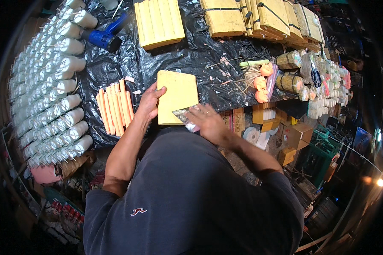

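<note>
A flat yellow block [177,93] with a slanted upper edge rests at the table's near edge, right before my body. My left hand [150,102] grips its left side, the thumb lying over the top face. Against the block's lower right corner, my right hand [209,125] presses a thin grey scraper-like blade [181,113]. The fingers of that hand cover most of the blade, so its full shape is hidden. Left of my left forearm lies a row of orange candle sticks [115,108] on black plastic sheeting [125,63].
White cylinders with wick-like ends [68,63] are stacked at the left. A blue gun-shaped tool [100,39] lies beside them. At the back are a grooved yellow block [159,21] and several strapped blocks [223,19]. Orange lumps [261,83] and thin sticks lie to the right.
</note>
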The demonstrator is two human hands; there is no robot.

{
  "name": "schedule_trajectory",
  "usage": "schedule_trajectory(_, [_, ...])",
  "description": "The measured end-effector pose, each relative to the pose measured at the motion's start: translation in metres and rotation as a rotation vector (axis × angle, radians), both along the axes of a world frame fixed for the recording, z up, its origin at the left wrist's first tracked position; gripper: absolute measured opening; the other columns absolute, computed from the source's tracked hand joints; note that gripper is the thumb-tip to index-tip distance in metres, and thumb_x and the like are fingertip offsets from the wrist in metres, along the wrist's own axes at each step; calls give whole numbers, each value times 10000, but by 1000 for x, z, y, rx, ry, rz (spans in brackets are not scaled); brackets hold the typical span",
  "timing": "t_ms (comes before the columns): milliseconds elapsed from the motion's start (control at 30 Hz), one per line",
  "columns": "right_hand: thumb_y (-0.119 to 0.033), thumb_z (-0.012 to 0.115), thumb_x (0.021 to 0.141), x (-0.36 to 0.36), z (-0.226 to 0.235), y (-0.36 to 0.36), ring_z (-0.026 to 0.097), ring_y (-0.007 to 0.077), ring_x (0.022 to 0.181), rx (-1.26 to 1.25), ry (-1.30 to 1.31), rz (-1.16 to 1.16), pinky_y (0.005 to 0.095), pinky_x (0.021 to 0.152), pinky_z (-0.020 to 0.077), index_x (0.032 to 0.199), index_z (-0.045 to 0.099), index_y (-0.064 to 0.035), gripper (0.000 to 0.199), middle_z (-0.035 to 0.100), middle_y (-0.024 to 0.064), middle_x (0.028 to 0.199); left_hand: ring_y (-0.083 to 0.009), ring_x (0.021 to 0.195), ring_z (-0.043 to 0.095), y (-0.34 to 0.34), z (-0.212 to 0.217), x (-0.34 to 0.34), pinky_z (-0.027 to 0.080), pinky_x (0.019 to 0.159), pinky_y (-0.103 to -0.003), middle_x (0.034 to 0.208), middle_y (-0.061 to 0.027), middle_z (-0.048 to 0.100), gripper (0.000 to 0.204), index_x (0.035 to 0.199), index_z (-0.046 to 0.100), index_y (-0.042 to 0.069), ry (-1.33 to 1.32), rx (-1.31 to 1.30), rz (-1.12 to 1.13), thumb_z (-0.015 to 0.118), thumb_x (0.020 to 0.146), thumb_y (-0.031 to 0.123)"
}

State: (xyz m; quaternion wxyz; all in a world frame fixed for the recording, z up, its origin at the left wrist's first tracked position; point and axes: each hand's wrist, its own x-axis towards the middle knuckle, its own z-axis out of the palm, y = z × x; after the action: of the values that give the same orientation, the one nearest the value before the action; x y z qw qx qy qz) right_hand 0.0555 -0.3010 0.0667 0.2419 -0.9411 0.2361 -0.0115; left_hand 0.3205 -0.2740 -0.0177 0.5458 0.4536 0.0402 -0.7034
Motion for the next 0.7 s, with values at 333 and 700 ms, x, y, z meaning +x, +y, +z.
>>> schedule_trajectory(333, [-127,651,959,5,-53,-35,594,406,1339,-32,-130,-283,555,1138,430,1452,608,-87,497,637,190,1448,-318,1140,722,-7,8,-8,621,979,-459,1333,-197,670,466,1533,455,5,-99,33,-7,538,1074,23])
schedule_trajectory(700, [-184,692,915,11,-44,-10,565,417,1340,-65,-33,-287,545,1145,417,1435,601,-60,543,630,161,1406,-311,1167,709,-11,10,-12,610,997,-458,1360,-201,657,475,1555,438,9,-60,-71,-4,515,1088,42])
